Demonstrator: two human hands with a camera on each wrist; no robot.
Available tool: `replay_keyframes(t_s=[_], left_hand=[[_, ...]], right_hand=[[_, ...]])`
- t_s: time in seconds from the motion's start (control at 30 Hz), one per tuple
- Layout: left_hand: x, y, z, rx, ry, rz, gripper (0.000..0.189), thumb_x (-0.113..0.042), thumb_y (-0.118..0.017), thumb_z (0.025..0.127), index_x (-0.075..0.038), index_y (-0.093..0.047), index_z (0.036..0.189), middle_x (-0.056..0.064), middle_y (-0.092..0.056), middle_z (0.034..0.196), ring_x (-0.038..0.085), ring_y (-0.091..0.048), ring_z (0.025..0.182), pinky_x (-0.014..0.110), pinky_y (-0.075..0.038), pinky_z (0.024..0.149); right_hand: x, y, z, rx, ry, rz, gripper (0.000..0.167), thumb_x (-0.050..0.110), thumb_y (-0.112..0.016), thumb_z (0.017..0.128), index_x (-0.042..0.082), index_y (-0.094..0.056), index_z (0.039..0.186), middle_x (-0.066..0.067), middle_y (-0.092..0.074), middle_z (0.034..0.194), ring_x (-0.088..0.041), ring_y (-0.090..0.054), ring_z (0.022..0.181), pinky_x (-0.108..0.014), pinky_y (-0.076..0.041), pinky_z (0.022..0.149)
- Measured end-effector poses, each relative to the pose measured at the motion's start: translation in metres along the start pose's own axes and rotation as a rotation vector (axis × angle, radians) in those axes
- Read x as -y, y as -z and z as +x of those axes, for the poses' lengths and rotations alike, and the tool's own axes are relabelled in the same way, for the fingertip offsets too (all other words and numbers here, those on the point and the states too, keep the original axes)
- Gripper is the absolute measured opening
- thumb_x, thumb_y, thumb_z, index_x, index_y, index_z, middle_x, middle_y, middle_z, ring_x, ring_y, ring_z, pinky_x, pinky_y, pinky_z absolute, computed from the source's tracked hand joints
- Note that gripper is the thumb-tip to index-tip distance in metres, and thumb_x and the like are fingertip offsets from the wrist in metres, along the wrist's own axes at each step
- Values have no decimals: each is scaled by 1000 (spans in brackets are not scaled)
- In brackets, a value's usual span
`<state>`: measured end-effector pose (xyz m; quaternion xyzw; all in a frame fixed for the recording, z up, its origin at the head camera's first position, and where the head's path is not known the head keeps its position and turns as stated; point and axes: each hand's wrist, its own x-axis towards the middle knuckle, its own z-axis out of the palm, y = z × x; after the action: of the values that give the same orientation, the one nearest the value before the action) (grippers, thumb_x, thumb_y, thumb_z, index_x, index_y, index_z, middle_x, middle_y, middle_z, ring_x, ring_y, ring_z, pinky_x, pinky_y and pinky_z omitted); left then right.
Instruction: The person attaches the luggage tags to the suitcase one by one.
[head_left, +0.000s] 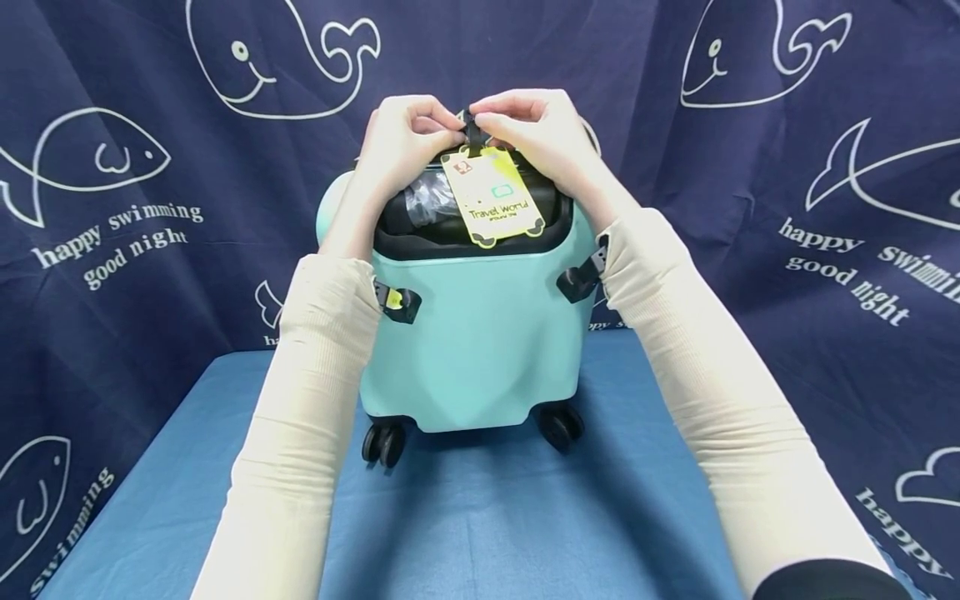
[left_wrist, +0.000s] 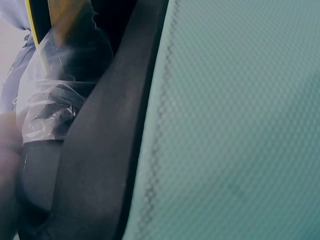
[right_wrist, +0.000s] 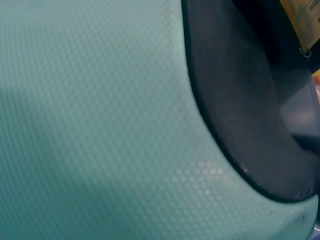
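A turquoise suitcase stands upright on black wheels in the head view. At its top, my left hand and right hand meet at a black strap, and both pinch it between thumb and fingers. From this strap hangs a yellow luggage tag marked "Travel World", lying in front of the black recess. Clear plastic wrap covers part of the dark handle in the left wrist view. The right wrist view shows textured shell, with the tag's edge at the upper right.
Black buckle straps stick out at the suitcase's left and right sides, near my sleeves. Blue cloth covers the table under the wheels. Behind hangs a navy curtain with white whale and fish drawings.
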<state>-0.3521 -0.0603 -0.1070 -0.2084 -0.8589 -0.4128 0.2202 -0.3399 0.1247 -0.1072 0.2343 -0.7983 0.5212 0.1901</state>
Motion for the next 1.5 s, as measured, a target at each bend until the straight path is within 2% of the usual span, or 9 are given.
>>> replay_keyframes(t_s=[0.17, 0.43, 0.57, 0.67, 0.8, 0.97, 1.07, 1.23, 1.5], left_hand=[[1, -1, 0, 8, -1, -8, 21, -25, -71, 83, -14, -72, 101, -2, -73, 99, -2, -65, 88, 14, -41, 83], [1, 0, -1, 11, 40, -30, 21, -27, -72, 82, -15, -72, 100, -6, -73, 91, -1, -64, 83, 15, -40, 80], [1, 1, -1, 18, 45, -25, 31, -27, -69, 83, -19, -65, 113, -2, -73, 96, 4, -64, 90, 18, -39, 85], [3, 0, -1, 30, 30, -54, 35, -23, -67, 84, -21, -62, 119, -1, -73, 94, 7, -64, 89, 18, -39, 84], [3, -1, -1, 65, -22, -116, 32, -11, -60, 85, -15, -66, 116, -1, -71, 88, 5, -63, 82, 18, -41, 76], [1, -1, -2, 105, -39, -130, 33, -11, -51, 89, -13, -66, 117, 3, -70, 106, 2, -60, 85, 17, -41, 77], [-1, -1, -3, 119, -34, -120, 31, -21, -55, 90, -14, -66, 119, 3, -68, 113, 2, -61, 90, 17, -42, 81], [-1, -1, -3, 143, -19, -121, 39, -32, -67, 84, -15, -65, 119, 4, -69, 111, 4, -63, 94, 17, -44, 83], [1, -2, -1, 151, -52, -83, 40, -30, -67, 84, -15, -64, 121, 0, -67, 109, 4, -61, 85, 17, -44, 79]], right_hand=[[-1, -2, 1, 21, 17, -64, 31, 24, -70, 84, 10, -70, 112, 5, -70, 98, -6, -61, 84, -17, -45, 77], [-1, -3, 1, 42, 44, -92, 30, 22, -69, 85, 7, -69, 112, 3, -69, 98, -7, -60, 81, -17, -44, 75], [0, -4, 1, 73, 51, -126, 30, 22, -68, 86, 6, -69, 111, 4, -68, 94, -8, -58, 78, -18, -43, 74], [0, -5, 1, 76, 69, -131, 27, 21, -68, 85, 5, -68, 108, 6, -67, 87, -8, -57, 74, -18, -42, 72], [-1, -5, 2, 62, 95, -128, 24, 18, -69, 85, 5, -68, 104, 8, -65, 82, -6, -56, 71, -18, -41, 71], [-1, -5, 2, 47, 76, -146, 22, 20, -70, 84, 6, -68, 101, 9, -62, 79, -6, -54, 69, -18, -40, 71], [-2, -5, 2, 38, 72, -154, 21, 21, -70, 84, 7, -68, 99, 9, -62, 79, -5, -54, 69, -18, -40, 71], [-2, -4, 1, 16, 65, -141, 20, 19, -69, 85, 6, -69, 100, 8, -63, 79, -6, -55, 68, -18, -42, 70], [-1, -3, 0, -22, 41, -106, 16, 17, -70, 83, 6, -69, 94, 10, -63, 73, -6, -55, 65, -18, -42, 66]])
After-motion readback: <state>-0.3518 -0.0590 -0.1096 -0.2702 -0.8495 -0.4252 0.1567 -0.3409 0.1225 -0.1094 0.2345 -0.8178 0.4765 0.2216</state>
